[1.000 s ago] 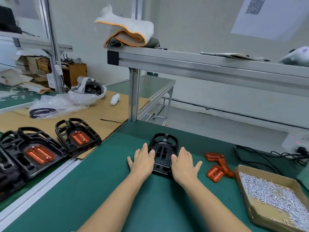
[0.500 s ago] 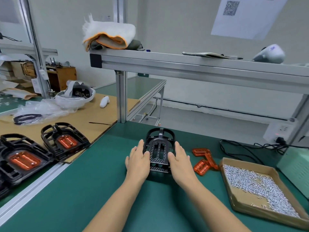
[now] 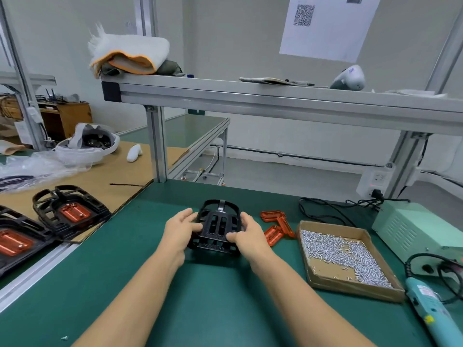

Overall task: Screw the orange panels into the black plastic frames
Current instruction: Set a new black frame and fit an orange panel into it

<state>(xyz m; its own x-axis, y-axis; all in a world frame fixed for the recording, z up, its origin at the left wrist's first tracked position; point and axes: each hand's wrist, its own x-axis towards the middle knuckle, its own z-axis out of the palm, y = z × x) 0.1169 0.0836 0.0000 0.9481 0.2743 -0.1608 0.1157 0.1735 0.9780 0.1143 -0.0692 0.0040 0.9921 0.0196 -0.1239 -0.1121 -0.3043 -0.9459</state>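
A black plastic frame (image 3: 217, 224) with no panel in it stands tilted on the green mat, its far end raised. My left hand (image 3: 181, 228) grips its left side and my right hand (image 3: 246, 235) grips its right side, thumb on the near face. Loose orange panels (image 3: 275, 225) lie on the mat just right of the frame. Frames with orange panels in them (image 3: 71, 213) rest on the cardboard at the left. A teal electric screwdriver (image 3: 429, 311) lies at the right edge.
A cardboard tray of small silver screws (image 3: 345, 256) sits right of the panels. Behind it stand a pale green power box (image 3: 423, 229) and black cables (image 3: 325, 209). An aluminium shelf (image 3: 275, 101) crosses overhead on a post (image 3: 157, 146). Plastic bags and a helmet-like item lie far left.
My hands were flat beside the frame lying on the mat; now they have closed on its sides and tipped it up toward me. The camera has swung to the right.
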